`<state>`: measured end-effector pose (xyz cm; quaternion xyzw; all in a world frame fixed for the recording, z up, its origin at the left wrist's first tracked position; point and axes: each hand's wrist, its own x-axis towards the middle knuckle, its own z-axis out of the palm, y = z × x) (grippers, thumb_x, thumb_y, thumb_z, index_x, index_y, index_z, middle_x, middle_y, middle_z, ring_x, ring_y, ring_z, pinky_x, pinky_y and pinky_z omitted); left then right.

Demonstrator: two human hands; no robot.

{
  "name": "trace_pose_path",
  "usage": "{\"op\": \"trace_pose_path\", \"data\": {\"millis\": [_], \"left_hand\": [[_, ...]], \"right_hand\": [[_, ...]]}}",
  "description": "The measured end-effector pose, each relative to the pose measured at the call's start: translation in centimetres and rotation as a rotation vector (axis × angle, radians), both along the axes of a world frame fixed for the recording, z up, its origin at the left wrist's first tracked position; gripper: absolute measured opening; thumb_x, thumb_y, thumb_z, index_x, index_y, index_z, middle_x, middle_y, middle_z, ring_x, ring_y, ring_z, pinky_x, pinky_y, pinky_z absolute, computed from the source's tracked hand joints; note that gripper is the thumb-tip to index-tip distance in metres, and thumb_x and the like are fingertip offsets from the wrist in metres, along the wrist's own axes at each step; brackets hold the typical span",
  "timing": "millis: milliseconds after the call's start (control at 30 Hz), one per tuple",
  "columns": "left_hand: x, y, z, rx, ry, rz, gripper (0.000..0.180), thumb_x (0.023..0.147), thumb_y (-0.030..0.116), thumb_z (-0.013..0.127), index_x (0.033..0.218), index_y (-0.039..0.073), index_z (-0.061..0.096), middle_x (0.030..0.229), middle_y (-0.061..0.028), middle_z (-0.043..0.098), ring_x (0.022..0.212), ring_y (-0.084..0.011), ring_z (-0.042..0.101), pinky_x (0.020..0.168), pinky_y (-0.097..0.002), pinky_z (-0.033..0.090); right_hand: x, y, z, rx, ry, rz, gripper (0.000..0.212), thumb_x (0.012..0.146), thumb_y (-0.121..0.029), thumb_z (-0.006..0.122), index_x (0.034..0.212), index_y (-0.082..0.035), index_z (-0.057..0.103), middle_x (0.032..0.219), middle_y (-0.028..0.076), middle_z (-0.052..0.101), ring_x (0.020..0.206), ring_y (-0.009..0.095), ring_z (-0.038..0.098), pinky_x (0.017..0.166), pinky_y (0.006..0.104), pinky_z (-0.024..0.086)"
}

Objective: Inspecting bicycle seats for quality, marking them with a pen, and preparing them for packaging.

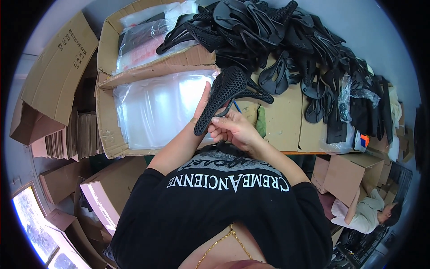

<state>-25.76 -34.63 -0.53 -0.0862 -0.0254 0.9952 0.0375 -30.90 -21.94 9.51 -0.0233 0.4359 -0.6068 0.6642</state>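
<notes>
Right now, a black, long-nosed bicycle saddle with a honeycomb-lattice top (226, 89) is sitting between the two hands, its narrow nose pointing back toward the body. The right hand (235, 128) is pinching it near the nose, thumb uppermost; the left hand (203, 104) is touching its left side, but its fingers are mostly hidden, so their grip cannot be told. Left of the left hand, clear flat plastic bags (154, 112) are lying in an open brown cardboard box (106, 119). Beyond both hands, a heap of black saddles (251, 24) is spreading rightward. Far right of the right hand, another person in a pale top (365, 217) is appearing.
</notes>
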Motion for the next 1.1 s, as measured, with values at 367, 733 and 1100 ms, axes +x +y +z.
{"op": "trace_pose_path", "data": {"millis": [367,733,1100], "left_hand": [[-1.0,-2.4,2.4,-0.352,-0.109,0.3,0.048,0.084,0.016,0.064,0.128,0.013,0.045,0.113,-0.0054,0.057,0.105,-0.0222,0.054,0.093,-0.0448,0.045],[0.4,-0.6,0.1,-1.284,-0.529,0.073,0.045,0.084,0.029,0.065,0.116,0.001,0.048,0.104,-0.0099,0.056,0.097,-0.0205,0.055,0.082,-0.0379,0.046],[5.2,0.1,-4.8,-2.697,-0.844,-0.173,0.032,0.076,0.035,0.066,0.09,0.008,0.057,0.094,-0.0097,0.052,0.092,-0.027,0.049,0.076,-0.0379,0.041]], "right_hand": [[-0.5,2.9,-0.1,0.071,-0.014,-0.077,0.051,0.088,-0.018,0.056,0.13,-0.004,0.029,0.098,0.012,0.061,0.078,0.022,0.063,0.077,0.0363,0.054],[-1.1,7.3,-6.1,0.127,0.594,-0.323,0.046,0.08,-0.001,0.063,0.117,-0.003,0.037,0.092,0.005,0.055,0.073,0.011,0.055,0.066,0.0248,0.048],[-2.5,10.5,-8.5,0.122,0.882,-0.349,0.043,0.079,-0.002,0.066,0.114,-0.003,0.041,0.1,0.003,0.053,0.091,0.011,0.051,0.082,0.0247,0.041]]}}
